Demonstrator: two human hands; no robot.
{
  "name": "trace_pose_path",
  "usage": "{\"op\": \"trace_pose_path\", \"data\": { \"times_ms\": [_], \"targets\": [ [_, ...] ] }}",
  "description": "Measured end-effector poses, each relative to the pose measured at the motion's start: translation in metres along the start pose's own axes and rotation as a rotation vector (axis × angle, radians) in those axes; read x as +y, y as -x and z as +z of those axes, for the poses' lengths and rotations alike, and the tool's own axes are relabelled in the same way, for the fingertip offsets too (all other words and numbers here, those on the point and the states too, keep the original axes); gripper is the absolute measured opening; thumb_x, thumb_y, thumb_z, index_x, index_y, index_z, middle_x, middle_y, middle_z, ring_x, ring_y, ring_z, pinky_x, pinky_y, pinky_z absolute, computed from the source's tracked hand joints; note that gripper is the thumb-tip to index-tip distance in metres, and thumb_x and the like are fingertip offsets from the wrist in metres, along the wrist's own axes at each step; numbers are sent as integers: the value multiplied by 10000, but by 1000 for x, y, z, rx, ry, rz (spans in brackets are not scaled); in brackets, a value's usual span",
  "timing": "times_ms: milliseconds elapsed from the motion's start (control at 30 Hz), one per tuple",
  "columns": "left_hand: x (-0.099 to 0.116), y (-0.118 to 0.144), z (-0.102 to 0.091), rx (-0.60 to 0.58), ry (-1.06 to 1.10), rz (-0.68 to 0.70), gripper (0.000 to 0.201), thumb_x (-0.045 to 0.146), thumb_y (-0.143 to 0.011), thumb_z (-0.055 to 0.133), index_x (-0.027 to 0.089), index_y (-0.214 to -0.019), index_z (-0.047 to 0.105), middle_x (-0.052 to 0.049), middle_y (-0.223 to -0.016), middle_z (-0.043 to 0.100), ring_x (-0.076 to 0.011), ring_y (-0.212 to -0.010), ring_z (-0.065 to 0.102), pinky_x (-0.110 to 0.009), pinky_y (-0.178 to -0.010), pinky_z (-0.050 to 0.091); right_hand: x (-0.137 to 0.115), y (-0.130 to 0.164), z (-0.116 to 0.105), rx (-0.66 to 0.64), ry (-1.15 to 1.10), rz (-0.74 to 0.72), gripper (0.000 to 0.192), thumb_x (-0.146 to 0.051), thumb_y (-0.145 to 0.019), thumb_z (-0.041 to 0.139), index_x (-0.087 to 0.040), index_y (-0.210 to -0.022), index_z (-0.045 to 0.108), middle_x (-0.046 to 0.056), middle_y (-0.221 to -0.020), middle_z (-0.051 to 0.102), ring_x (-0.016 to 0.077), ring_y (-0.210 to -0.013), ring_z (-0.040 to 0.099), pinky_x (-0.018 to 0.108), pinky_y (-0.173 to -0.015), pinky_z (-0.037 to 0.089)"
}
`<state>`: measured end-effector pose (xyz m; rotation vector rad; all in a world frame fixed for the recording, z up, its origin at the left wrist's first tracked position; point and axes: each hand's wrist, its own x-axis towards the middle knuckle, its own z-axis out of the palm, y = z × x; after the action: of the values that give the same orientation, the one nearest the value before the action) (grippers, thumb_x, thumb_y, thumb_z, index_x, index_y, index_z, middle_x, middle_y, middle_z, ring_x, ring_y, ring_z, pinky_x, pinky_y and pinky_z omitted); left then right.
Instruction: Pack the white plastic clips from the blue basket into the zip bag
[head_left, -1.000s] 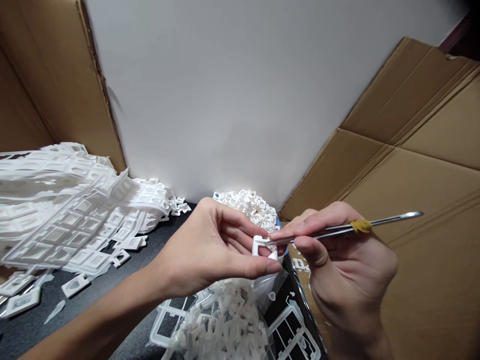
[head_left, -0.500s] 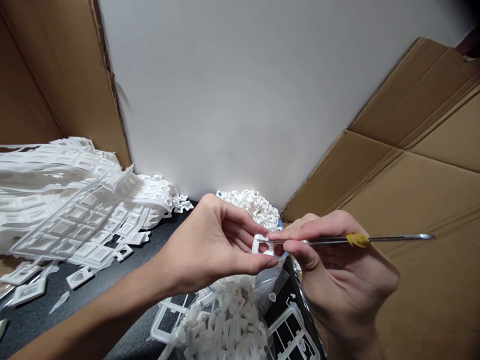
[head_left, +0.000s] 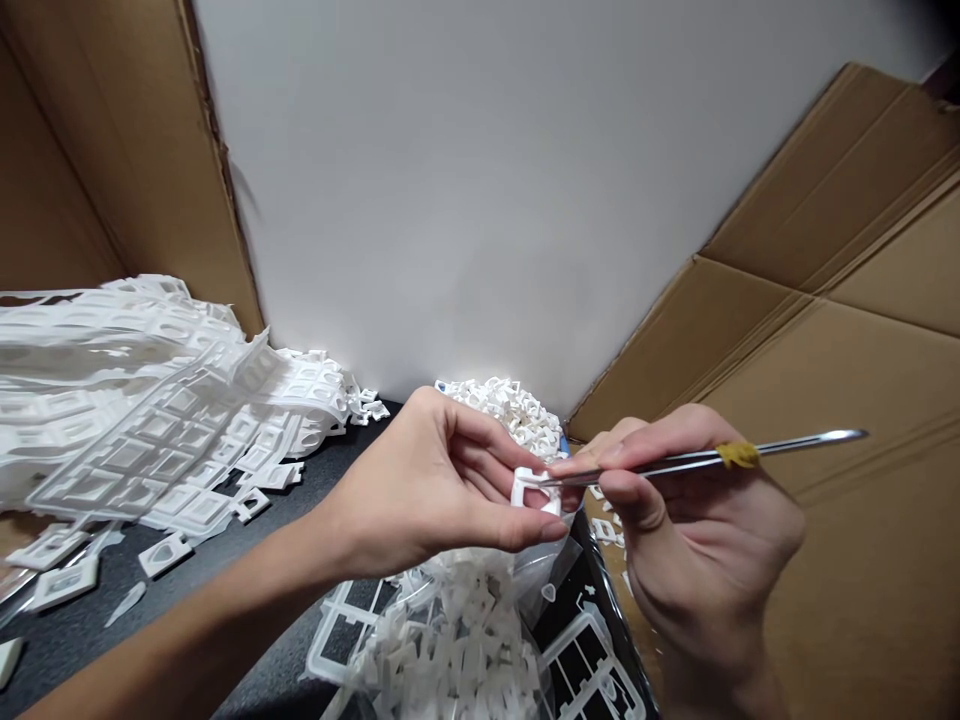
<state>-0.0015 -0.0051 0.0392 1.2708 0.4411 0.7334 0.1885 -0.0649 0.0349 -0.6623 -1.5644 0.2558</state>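
Logging this one fast: through the head camera I'm having the left hand (head_left: 420, 490) pinch a small white frame piece (head_left: 518, 488) between thumb and fingers, while the right hand (head_left: 697, 530) is gripping a slim metal tool (head_left: 814, 440), maybe tweezers, with a yellow band (head_left: 738, 455) round it. Its tip is reaching the piece's upper edge by the opening; touching or just beside, I can't tell. The piece is sitting up in the fingers, above a clear bag (head_left: 457, 640) of white bits and in front of a heap of white pieces (head_left: 517, 410). Sheets of white frames (head_left: 165, 420) are lying to the left on the dark table (head_left: 71, 640). I'm judging the step as working the tip around that edge; the next move is calling for a steady left pinch and small, careful tip control.
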Motion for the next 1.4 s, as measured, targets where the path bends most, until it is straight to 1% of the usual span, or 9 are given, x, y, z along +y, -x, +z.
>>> {"op": "trace_pose_path", "data": {
  "times_ms": [167,367,500,633,733,867,1033,1200,1400],
  "targets": [
    [2,1,0,-2,-10,-16,391,-116,-571,921,111,-883,863,-50,-739,826,-80,-593,716,-70,-555,564,0,0,1,4,-14,-14,151,-42,-926,769,-176,-987,733,17,-829,743,194,-758,765,331,-653,654],
    [1,1,-1,11,-30,-1,385,-93,-583,927,118,-899,861,-65,-779,837,-92,-613,731,-76,-563,569,0,2,3,12,15,-21,150,-57,-925,780,-188,-986,742,17,-842,740,190,-757,761,339,-672,656],
    [1,2,1,16,-47,-19,376,-72,-573,944,110,-890,856,-52,-722,817,-92,-602,718,-87,-577,581,0,6,5,20,16,-25,122,-97,-938,782,-208,-977,749,17,-827,724,196,-750,735,359,-631,637],
    [0,2,0,-34,-39,-71,344,-53,-560,960,108,-843,845,-46,-708,807,-92,-598,715,-94,-583,585,-4,6,3,31,-146,82,71,-219,-991,769,-202,-961,706,10,-767,704,183,-674,702,362,-599,612],
    [-1,1,-5,32,-82,-67,383,-30,-546,979,100,-881,847,-80,-750,822,-119,-646,747,-103,-598,589,-8,2,0,27,-279,131,139,-298,-1013,759,-203,-967,669,-2,-712,704,166,-593,670,329,-527,564],
    [0,0,-9,32,-63,-68,412,-29,-529,985,107,-893,847,-99,-783,831,-128,-668,757,-115,-620,596,-9,1,1,145,-151,41,127,-212,-956,818,-170,-945,698,4,-747,683,193,-675,728,349,-588,594],
    [4,1,-6,5,-36,-80,421,-49,-537,971,98,-912,848,-92,-782,828,-105,-632,732,-104,-603,586,-3,3,6,74,-13,4,90,-144,-936,811,-186,-956,734,24,-798,713,216,-748,751,371,-628,625],
    [4,1,-6,-17,-29,-93,399,-38,-548,974,103,-898,845,-92,-789,831,-108,-637,733,-106,-594,584,-2,1,8,58,14,-37,95,-125,-926,811,-197,-959,758,19,-792,722,208,-728,746,367,-617,635],
    [4,0,-3,6,-49,-58,396,-36,-559,974,100,-911,854,-64,-741,815,-80,-600,699,-80,-569,552,-2,2,7,64,-12,-30,117,-96,-920,809,-186,-977,761,25,-811,728,211,-756,757,365,-632,640]
  ]
}}
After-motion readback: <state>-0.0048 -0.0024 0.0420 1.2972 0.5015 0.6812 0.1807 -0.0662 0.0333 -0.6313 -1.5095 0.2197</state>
